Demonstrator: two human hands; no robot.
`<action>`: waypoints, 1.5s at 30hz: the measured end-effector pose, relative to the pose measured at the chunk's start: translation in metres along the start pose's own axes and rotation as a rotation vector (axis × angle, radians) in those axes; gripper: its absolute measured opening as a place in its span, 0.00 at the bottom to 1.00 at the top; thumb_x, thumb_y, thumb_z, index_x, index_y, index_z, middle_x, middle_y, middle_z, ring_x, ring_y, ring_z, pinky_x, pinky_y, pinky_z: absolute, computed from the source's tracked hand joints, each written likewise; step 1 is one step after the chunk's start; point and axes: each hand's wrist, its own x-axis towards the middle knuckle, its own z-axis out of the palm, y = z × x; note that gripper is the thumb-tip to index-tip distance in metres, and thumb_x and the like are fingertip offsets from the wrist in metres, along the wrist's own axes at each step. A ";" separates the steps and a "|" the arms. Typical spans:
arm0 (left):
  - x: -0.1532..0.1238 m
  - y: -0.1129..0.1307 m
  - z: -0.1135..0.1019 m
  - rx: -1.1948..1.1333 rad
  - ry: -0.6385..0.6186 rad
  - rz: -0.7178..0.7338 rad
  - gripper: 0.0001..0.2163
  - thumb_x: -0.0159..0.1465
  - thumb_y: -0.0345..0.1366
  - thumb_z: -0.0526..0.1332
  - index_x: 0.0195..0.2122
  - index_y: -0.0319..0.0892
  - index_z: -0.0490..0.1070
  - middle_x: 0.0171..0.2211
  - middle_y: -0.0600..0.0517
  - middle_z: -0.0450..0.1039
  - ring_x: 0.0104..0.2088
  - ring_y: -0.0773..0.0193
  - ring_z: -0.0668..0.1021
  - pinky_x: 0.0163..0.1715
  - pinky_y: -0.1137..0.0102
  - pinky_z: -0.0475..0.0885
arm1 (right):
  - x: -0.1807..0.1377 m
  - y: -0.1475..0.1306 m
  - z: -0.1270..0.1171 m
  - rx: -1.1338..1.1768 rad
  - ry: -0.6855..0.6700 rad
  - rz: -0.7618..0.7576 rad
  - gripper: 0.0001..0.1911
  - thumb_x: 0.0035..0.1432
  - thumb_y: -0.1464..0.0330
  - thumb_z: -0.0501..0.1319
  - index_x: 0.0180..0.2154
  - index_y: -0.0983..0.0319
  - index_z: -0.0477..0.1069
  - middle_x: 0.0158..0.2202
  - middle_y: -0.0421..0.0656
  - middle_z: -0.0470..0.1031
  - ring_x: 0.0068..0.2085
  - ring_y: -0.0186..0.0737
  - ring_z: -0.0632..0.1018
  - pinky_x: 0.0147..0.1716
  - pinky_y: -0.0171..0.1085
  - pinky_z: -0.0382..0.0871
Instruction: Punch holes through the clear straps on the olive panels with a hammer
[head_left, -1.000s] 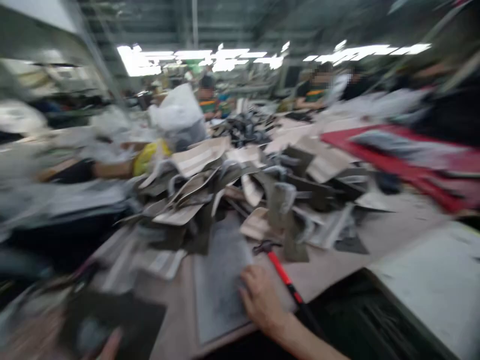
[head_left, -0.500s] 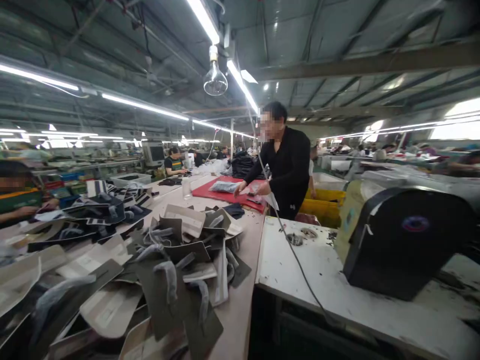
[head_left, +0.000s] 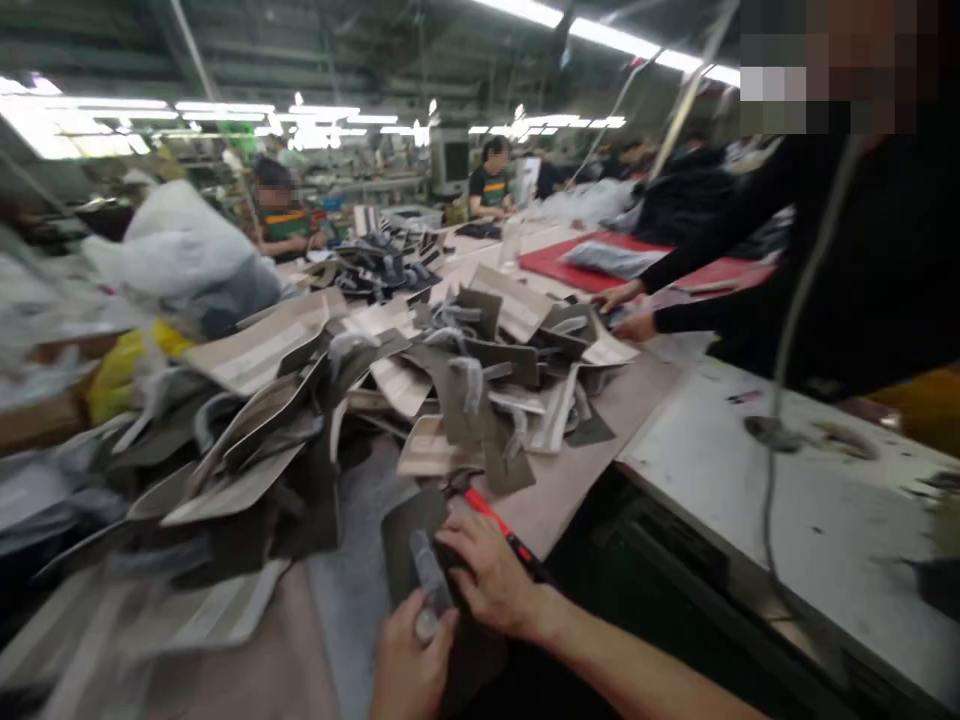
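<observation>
At the bottom of the head view, my left hand (head_left: 414,655) is closed around a handle wrapped in clear plastic (head_left: 427,565). That handle is on a dark grey fabric panel (head_left: 401,515). My right hand (head_left: 495,572) grips the panel's right side with bent fingers; part of the panel is hidden beneath both hands. Just beyond the right hand lies a hammer (head_left: 487,508) with a red and black handle, its head by the panel's upper edge. A heap of similar grey and beige panels (head_left: 255,450) with wrapped handles spreads in front and to the left.
A co-worker's hands (head_left: 630,310) reach to the heap's far right edge. Behind them are a red mat (head_left: 547,262) and a plastic-wrapped packet (head_left: 611,258). A white worktable (head_left: 847,510) stands right, crossed by a hanging cable (head_left: 780,370). White plastic bags (head_left: 187,250) are piled at left.
The view has swung left and down, bringing both my hands, the held panel and the hammer into sight. The co-worker's hands have shifted from the red mat to the heap's edge.
</observation>
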 end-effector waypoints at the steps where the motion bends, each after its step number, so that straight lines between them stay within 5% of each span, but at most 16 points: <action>1: 0.001 -0.007 0.003 -0.018 -0.024 0.016 0.06 0.54 0.40 0.65 0.27 0.44 0.76 0.24 0.52 0.74 0.27 0.60 0.75 0.27 0.69 0.68 | 0.001 0.000 0.000 -0.005 -0.054 0.002 0.28 0.51 0.75 0.57 0.56 0.59 0.65 0.54 0.48 0.69 0.55 0.48 0.68 0.54 0.51 0.63; 7: 0.006 -0.016 0.012 -0.109 -0.053 -0.011 0.05 0.56 0.34 0.61 0.27 0.38 0.71 0.21 0.56 0.66 0.23 0.70 0.65 0.23 0.75 0.58 | 0.009 0.004 0.012 -0.066 -0.122 -0.038 0.27 0.56 0.78 0.57 0.58 0.61 0.65 0.55 0.50 0.69 0.53 0.47 0.69 0.52 0.47 0.61; 18: 0.010 -0.015 0.020 -0.237 -0.085 -0.131 0.08 0.55 0.38 0.63 0.26 0.39 0.68 0.19 0.58 0.63 0.21 0.71 0.63 0.22 0.75 0.57 | 0.022 0.013 0.017 -0.078 -0.180 -0.111 0.13 0.63 0.72 0.58 0.48 0.60 0.72 0.49 0.45 0.75 0.47 0.44 0.69 0.51 0.45 0.58; 23: 0.016 -0.004 0.003 -0.151 0.054 -0.162 0.11 0.54 0.42 0.67 0.26 0.39 0.71 0.18 0.57 0.65 0.20 0.70 0.65 0.21 0.76 0.58 | 0.022 0.012 0.014 -0.045 -0.195 -0.110 0.12 0.62 0.70 0.58 0.47 0.60 0.72 0.49 0.45 0.75 0.46 0.45 0.68 0.52 0.46 0.57; 26: 0.038 -0.002 -0.017 -0.346 0.201 -0.198 0.15 0.53 0.46 0.68 0.33 0.38 0.72 0.20 0.57 0.67 0.21 0.71 0.68 0.21 0.76 0.61 | 0.018 0.010 0.019 -0.050 -0.189 -0.080 0.12 0.63 0.72 0.57 0.48 0.60 0.72 0.50 0.45 0.74 0.47 0.45 0.68 0.50 0.46 0.57; 31: 0.084 -0.011 -0.021 -0.784 0.215 -0.105 0.21 0.51 0.42 0.71 0.42 0.38 0.69 0.37 0.49 0.75 0.33 0.65 0.79 0.34 0.70 0.74 | 0.010 0.008 0.028 -0.080 -0.149 -0.041 0.16 0.64 0.75 0.53 0.50 0.59 0.71 0.52 0.46 0.73 0.49 0.46 0.68 0.51 0.47 0.57; 37: 0.105 -0.032 0.006 -0.693 0.251 0.111 0.17 0.59 0.42 0.67 0.44 0.38 0.68 0.39 0.46 0.79 0.42 0.59 0.81 0.47 0.63 0.75 | 0.008 0.010 0.032 -0.036 -0.123 -0.030 0.16 0.64 0.75 0.52 0.51 0.60 0.71 0.52 0.46 0.73 0.49 0.46 0.68 0.51 0.46 0.57; 45: 0.109 -0.054 0.010 -0.616 0.310 0.189 0.14 0.63 0.41 0.64 0.45 0.40 0.67 0.36 0.48 0.79 0.38 0.60 0.82 0.43 0.65 0.77 | 0.007 0.015 0.034 0.014 -0.117 -0.026 0.15 0.65 0.74 0.53 0.50 0.59 0.71 0.51 0.45 0.72 0.49 0.45 0.67 0.48 0.44 0.57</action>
